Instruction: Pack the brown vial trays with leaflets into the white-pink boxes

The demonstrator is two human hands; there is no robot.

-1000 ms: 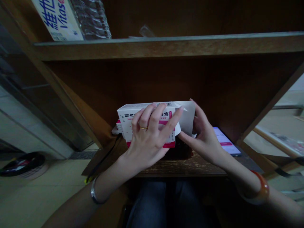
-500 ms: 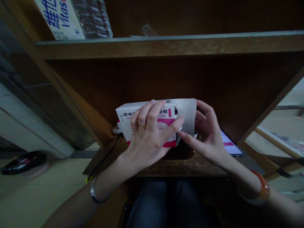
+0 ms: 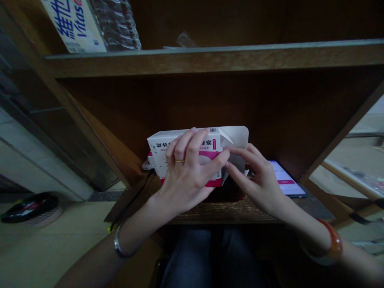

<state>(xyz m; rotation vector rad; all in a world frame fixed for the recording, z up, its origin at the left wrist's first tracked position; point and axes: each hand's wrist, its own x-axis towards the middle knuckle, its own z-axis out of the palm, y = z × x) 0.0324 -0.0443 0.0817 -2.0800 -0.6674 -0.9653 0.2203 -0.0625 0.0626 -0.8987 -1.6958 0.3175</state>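
A white and pink carton (image 3: 160,154) with dark Chinese print lies on its side above the wooden desk, its right end open. My left hand (image 3: 189,168) is wrapped over the carton's front and top, with a gold ring on one finger; its thumb reaches the open end. The white end flap (image 3: 240,134) sticks out to the right. My right hand (image 3: 264,176) is at that open end, thumb and index finger close together by the left thumb. Whatever lies between those fingertips is too small to make out.
A lit phone (image 3: 285,178) lies on the desk (image 3: 192,212) to the right. A black cable (image 3: 139,196) runs down its left side. Above is a shelf edge (image 3: 210,60) bearing a Vitasoy carton (image 3: 75,28) and clear plastic packaging (image 3: 118,26). A lined basket (image 3: 33,212) stands on the floor.
My right index finger and thumb have come together at the carton's open end; before, the right fingers were behind the flap. My left hand keeps its hold on the carton.
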